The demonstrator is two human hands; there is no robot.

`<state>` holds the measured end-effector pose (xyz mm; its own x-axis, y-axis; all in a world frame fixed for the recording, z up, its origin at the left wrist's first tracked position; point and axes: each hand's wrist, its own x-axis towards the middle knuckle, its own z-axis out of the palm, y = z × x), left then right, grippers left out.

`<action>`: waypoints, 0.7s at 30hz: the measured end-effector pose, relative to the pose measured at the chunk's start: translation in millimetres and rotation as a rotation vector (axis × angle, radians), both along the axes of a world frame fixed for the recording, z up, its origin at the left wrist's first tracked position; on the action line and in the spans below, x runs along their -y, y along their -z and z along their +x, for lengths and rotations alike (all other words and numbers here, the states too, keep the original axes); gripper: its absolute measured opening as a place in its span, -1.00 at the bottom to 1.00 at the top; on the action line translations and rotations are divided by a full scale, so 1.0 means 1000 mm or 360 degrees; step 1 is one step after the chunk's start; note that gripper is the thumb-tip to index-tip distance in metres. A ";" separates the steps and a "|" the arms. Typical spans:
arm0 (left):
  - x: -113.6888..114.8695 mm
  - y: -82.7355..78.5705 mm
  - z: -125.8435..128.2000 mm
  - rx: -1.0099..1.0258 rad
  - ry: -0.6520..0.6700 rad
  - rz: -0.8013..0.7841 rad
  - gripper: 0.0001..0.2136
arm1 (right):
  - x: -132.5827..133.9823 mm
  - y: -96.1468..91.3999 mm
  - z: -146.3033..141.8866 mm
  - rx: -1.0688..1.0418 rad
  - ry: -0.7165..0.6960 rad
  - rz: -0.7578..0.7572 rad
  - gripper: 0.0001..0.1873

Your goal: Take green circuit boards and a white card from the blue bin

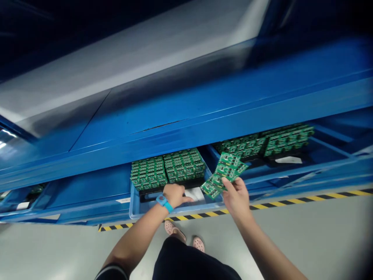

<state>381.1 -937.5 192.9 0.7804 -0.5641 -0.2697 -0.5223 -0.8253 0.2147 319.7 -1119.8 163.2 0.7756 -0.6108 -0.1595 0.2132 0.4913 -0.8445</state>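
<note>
Blue storage rack (186,116), its open blue tray (145,210) stacked with green circuit-board panels (167,167), left-hand grip (175,195) relaxed and open over the tray, right-hand grip (236,198) pinching one light, stiff, likely brittle panel (224,175) above the tray's corner, best held by its edges.

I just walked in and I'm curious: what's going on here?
Someone is working at a blue rack of pull-out trays. Their right hand pinches a few green circuit boards over the corner of a pale blue tray. Their left hand, wearing a blue wristband, is open inside that tray, just in front of more green circuit boards lying there.
</note>
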 end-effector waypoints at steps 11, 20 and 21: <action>-0.004 0.020 0.008 -0.0288 -0.0415 -0.0446 -0.80 | -0.003 0.015 0.006 0.0005 0.0152 -0.0312 -0.67; -0.017 0.009 0.011 -0.1053 -0.0935 -0.2398 -0.50 | -0.004 0.005 -0.001 -0.0233 0.0045 -0.0668 -0.56; -0.016 0.008 0.011 -0.1104 -0.0981 -0.2470 -0.51 | -0.004 0.003 -0.002 -0.0265 0.0032 -0.0699 -0.54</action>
<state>392.5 -921.2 184.9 0.9398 -0.2973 -0.1687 0.2590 0.2970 0.9191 317.5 -1115.7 159.8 0.7488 -0.6628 -0.0040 0.0629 0.0770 -0.9950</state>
